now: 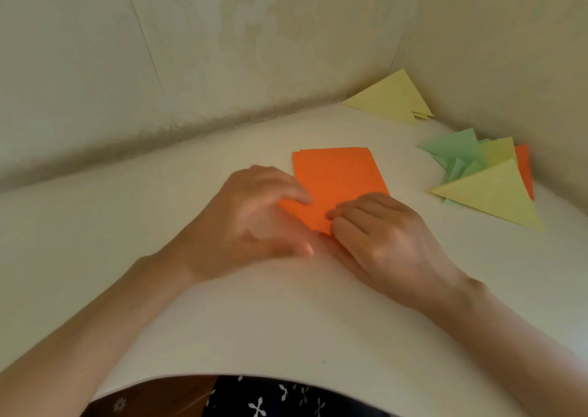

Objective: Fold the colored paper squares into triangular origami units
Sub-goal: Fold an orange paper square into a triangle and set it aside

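Between the 2 forearms and under both hands stretches a pale surface (286,321). The left grip (254,222) is motion-blurred. Its fingers arch over the near left corner of the orange paper (337,178) with the fingertips touching it and the thumb lower, pointing toward the other hand; whether it pinches the sheet cannot be told. The orange paper is a rectangle lying flat between and just beyond the 2 grips, its far end bare. The right grip (381,235) is narrow, its fingers curled tight onto the paper's near right edge and holding it down.

Well beyond the right grip, against the wall (222,50), lies a yellow triangle (391,98) with more yellow tips showing under it. To the right of the right grip sits a pile of folded pieces (461,152), green, yellow and orange, with 1 large yellow triangle (496,194) on top. Nearest the camera, below both grips, is dark cloth (286,397) printed with small white flowers.
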Demonstrator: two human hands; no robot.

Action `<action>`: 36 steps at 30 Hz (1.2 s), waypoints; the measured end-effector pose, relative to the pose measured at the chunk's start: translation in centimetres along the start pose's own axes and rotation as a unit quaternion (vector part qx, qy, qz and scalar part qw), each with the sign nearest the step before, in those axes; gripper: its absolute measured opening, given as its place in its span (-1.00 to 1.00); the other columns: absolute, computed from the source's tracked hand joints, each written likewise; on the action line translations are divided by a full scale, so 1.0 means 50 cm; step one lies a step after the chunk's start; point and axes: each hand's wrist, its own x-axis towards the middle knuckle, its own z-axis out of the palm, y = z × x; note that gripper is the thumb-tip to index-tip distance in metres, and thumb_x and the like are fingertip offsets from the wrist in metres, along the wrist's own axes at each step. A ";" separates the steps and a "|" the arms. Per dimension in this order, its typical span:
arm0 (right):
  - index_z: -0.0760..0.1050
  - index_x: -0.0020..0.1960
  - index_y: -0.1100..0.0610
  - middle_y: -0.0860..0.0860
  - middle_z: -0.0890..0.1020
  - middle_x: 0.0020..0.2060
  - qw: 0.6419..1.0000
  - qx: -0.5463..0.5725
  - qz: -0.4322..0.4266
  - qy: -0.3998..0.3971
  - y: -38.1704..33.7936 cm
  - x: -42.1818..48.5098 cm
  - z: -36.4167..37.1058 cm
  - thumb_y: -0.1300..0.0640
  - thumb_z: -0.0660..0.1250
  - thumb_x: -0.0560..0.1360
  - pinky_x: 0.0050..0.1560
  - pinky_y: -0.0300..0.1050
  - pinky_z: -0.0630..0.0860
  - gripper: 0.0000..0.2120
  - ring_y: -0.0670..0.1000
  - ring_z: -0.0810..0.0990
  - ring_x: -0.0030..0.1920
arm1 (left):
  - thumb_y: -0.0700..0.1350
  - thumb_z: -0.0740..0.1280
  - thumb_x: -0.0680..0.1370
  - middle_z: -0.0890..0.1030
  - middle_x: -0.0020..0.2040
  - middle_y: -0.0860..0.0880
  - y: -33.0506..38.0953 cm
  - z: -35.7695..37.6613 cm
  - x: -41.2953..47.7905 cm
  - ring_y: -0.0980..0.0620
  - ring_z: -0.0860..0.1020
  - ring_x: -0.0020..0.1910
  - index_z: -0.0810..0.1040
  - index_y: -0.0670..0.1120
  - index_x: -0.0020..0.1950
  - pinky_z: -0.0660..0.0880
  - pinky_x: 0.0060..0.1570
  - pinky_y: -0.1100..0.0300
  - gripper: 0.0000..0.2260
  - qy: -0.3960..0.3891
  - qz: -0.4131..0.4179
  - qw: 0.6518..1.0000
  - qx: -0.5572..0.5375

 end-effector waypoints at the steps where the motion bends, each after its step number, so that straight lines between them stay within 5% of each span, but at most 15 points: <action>1: 0.48 -0.31 0.20 0.12 0.58 -0.37 1.000 0.005 0.005 0.002 -0.009 0.003 0.000 0.23 0.28 0.52 -0.30 0.01 0.52 -0.78 0.17 0.56 -0.35 | 0.30 0.29 0.43 0.55 0.08 0.15 0.002 0.008 -0.001 0.21 0.47 0.13 0.53 0.05 0.13 0.29 0.21 0.23 -0.58 -0.018 0.035 0.998 0.045; 5: 0.49 -0.23 0.20 0.09 0.53 -0.39 0.997 0.062 0.015 -0.045 -0.019 0.005 0.004 0.18 0.28 0.50 -0.35 -0.03 0.46 -0.84 0.17 0.50 -0.39 | -0.02 0.31 0.51 0.60 -0.04 0.12 -0.019 0.021 -0.007 0.16 0.53 -0.06 0.54 0.04 0.00 0.36 0.03 0.18 -0.90 -0.028 0.075 0.991 0.112; 9: 0.57 -0.04 0.23 0.09 0.63 -0.20 0.979 0.172 0.054 -0.097 0.011 -0.002 0.003 0.11 0.18 0.53 -0.23 0.00 0.53 -0.75 0.15 0.60 -0.21 | -0.04 0.30 0.49 0.60 -0.09 0.09 -0.032 -0.001 -0.024 0.14 0.56 -0.13 0.60 -0.08 -0.12 0.46 -0.08 0.14 -0.86 -0.033 0.002 0.998 0.055; 14: 0.50 -0.22 0.19 0.00 0.51 -0.42 0.965 0.237 0.102 -0.055 0.019 0.000 -0.028 0.03 0.20 0.56 -0.36 -0.21 0.41 -0.71 0.04 0.47 -0.41 | 0.00 0.25 0.48 0.59 -0.04 0.14 -0.051 -0.009 -0.025 0.17 0.50 -0.07 0.57 -0.06 -0.15 0.34 0.10 0.32 -0.83 -0.059 -0.009 0.987 0.147; 16: 0.44 -0.23 0.14 -0.12 0.43 -0.46 0.928 0.338 0.148 -0.052 -0.002 0.003 -0.036 0.07 0.22 0.57 -0.40 -0.38 0.28 -0.77 -0.11 0.38 -0.47 | 0.04 0.26 0.50 0.59 -0.01 0.15 -0.053 -0.006 -0.025 0.19 0.50 -0.06 0.60 -0.02 -0.11 0.32 0.12 0.31 -0.81 -0.070 -0.006 0.987 0.146; 19: 0.39 -0.25 0.10 -0.10 0.34 -0.56 0.841 0.456 0.284 -0.061 -0.021 0.011 -0.027 0.05 0.23 0.58 -0.48 -0.20 0.21 -0.75 -0.11 0.24 -0.53 | 0.15 0.27 0.49 0.58 0.02 0.17 -0.053 -0.007 -0.025 0.22 0.51 -0.01 0.64 0.01 -0.09 0.36 0.10 0.24 -0.74 -0.087 -0.027 0.993 0.069; 21: 0.45 -0.23 0.11 -0.07 0.36 -0.57 0.817 0.444 0.361 -0.073 -0.017 0.021 -0.015 0.01 0.25 0.56 -0.47 -0.11 0.21 -0.76 -0.08 0.24 -0.51 | 0.18 0.25 0.48 0.57 0.02 0.15 -0.052 -0.013 -0.024 0.22 0.48 0.01 0.61 0.08 -0.15 0.34 0.10 0.34 -0.77 -0.074 -0.069 0.995 0.011; 25: 0.53 -0.26 0.11 -0.12 0.50 -0.48 0.829 0.377 0.402 -0.099 -0.006 0.031 -0.010 0.04 0.31 0.52 -0.40 -0.31 0.30 -0.78 -0.15 0.40 -0.44 | 0.26 0.21 0.42 0.52 0.03 0.23 -0.053 -0.007 -0.026 0.22 0.42 0.08 0.50 0.16 -0.29 0.27 0.08 0.46 -0.77 -0.053 -0.139 0.989 0.006; 36: 0.43 -0.34 0.15 -0.04 0.46 -0.36 0.924 0.222 0.296 -0.095 -0.032 0.001 0.003 0.09 0.28 0.42 -0.29 -0.14 0.34 -0.80 -0.02 0.39 -0.32 | 0.32 0.23 0.35 0.44 0.08 0.25 -0.054 -0.008 -0.029 0.25 0.37 0.09 0.44 0.15 -0.34 0.22 0.08 0.50 -0.73 -0.078 -0.156 0.984 0.027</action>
